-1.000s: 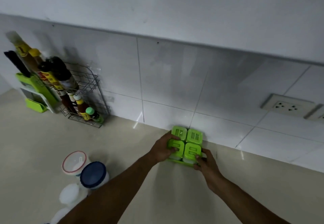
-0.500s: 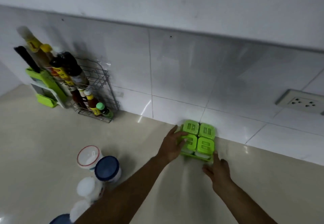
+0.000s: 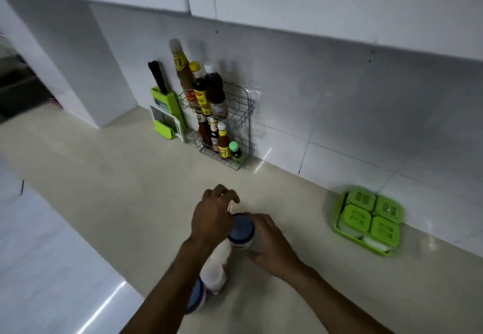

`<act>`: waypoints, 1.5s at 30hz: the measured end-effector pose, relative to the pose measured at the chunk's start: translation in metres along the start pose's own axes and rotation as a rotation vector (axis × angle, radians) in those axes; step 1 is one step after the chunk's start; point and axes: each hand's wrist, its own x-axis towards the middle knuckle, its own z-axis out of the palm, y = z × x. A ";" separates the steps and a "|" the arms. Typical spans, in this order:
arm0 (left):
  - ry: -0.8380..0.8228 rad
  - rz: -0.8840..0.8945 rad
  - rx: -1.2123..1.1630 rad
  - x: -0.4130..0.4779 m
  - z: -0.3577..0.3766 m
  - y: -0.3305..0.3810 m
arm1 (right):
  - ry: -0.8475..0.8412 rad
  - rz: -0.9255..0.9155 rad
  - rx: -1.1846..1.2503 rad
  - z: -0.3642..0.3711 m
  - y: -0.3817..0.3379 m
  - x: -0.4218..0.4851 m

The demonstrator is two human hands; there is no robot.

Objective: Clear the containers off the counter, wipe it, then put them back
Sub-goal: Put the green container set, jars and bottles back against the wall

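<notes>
Low in the middle of the frame, both hands have gone to the cluster of jars on the counter [image 3: 109, 203]. The right hand [image 3: 271, 245] is wrapped around the side of the blue-lidded jar [image 3: 241, 232], fingers closed on its clear body. The left hand [image 3: 213, 216] arches over a red-rimmed container, of which only a sliver shows; its fingers curl downward, but whether they actually grip I cannot tell. Two more pale jars sit partly hidden beneath the left forearm, blurred. At the right of the frame the green spice set [image 3: 368, 220] sits in its tray, tight to the tiled wall [image 3: 326, 114], so it looks already returned. Upper centre, the wire sauce rack [image 3: 227, 124] and green knife holder [image 3: 167, 114] stand against the wall.

I'd judge this as the putting-back stage, jars next. To do it well, take each jar by the body rather than the lid, since a loose lid could come away. Lift clear instead of sliding, so the neighbours under the arm aren't knocked, and set them down near the wall.
</notes>
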 end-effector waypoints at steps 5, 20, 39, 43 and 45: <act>-0.634 -0.005 0.058 0.045 -0.013 -0.062 | -0.053 0.013 -0.289 0.025 -0.016 0.030; -0.672 0.403 0.079 0.076 0.023 0.095 | 0.149 0.273 -0.230 -0.109 0.052 -0.061; -0.628 0.647 0.027 0.067 0.207 0.413 | 0.151 0.585 -0.397 -0.304 0.288 -0.222; -0.593 0.543 0.079 0.088 0.231 0.420 | 0.231 0.551 -0.366 -0.319 0.305 -0.203; -0.564 0.493 0.090 0.090 0.245 0.417 | 0.275 0.554 -0.328 -0.318 0.311 -0.195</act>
